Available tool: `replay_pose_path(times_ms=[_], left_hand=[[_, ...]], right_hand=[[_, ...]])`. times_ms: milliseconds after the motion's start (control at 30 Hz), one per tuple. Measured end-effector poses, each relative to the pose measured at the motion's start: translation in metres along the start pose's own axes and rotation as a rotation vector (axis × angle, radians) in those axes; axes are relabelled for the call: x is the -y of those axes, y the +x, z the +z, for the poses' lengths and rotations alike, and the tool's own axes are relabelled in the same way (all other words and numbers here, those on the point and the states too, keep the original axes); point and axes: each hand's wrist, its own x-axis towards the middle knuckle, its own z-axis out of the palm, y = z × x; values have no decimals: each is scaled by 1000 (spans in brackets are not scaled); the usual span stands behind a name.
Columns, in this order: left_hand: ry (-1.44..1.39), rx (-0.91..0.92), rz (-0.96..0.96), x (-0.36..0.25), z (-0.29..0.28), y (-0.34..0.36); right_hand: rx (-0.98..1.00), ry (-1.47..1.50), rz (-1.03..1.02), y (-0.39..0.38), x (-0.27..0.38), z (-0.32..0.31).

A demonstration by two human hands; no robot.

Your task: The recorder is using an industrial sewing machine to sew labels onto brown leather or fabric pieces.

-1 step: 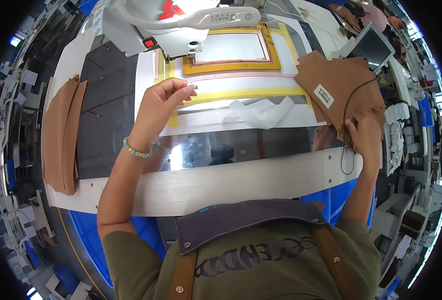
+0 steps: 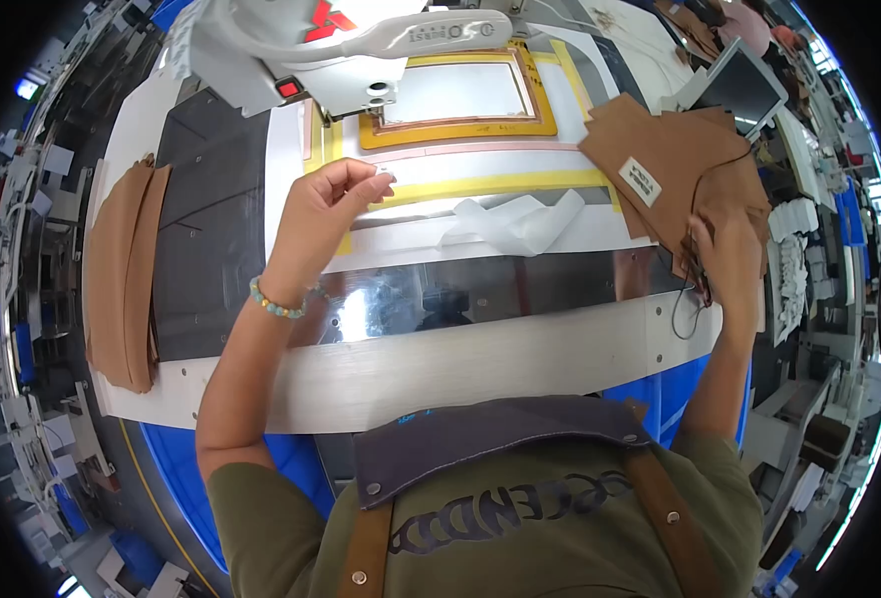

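Note:
My left hand (image 2: 331, 209), with a beaded bracelet on the wrist, pinches a tiny white piece (image 2: 385, 174) above a yellow-taped work surface (image 2: 431, 187), just in front of a machine head (image 2: 361, 80). My right hand (image 2: 725, 259) has its fingers curled over a pile of brown pieces (image 2: 660, 149) bearing a white label, around a small dark object (image 2: 703, 287) that I cannot make out, beside a thin dark cord (image 2: 688, 329). A crumpled white translucent strip (image 2: 520, 224) lies between my hands. Behind it is a yellow frame (image 2: 460, 130).
A stack of long brown pieces (image 2: 117, 269) lies on the table's left. A small screen (image 2: 739, 85) stands at the back right. Blue bins (image 2: 176, 468) show below the wooden front edge (image 2: 460, 369). At the far top right another person (image 2: 744, 30) is partly visible.
My right hand has shifted very slightly upward, and the dark object and cord beside it have shifted a little. My left hand is almost unmoved.

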Motion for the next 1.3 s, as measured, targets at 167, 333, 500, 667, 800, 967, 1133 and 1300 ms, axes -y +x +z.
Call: replay_pose_path(times_ms=[167, 333, 500, 667, 800, 967, 1133, 1300], left_hand=[[404, 71, 351, 1, 38, 0], [640, 85, 596, -7, 51, 8], [662, 69, 582, -2, 47, 16], [675, 82, 543, 0, 44, 28], [586, 49, 530, 12, 39, 34], [426, -88, 252, 14, 27, 30], [853, -62, 432, 22, -2, 37], [1079, -88, 391, 38, -9, 35]], right_hand=[[-279, 360, -491, 53, 122, -9], [-33, 854, -759, 77, 193, 20], [3, 804, -892, 91, 210, 36], [5, 792, -951, 103, 217, 47], [37, 843, -919, 115, 226, 57], [-104, 910, -889, 164, 226, 63], [529, 1153, -467, 235, 243, 88], [746, 960, -372, 245, 266, 95]])
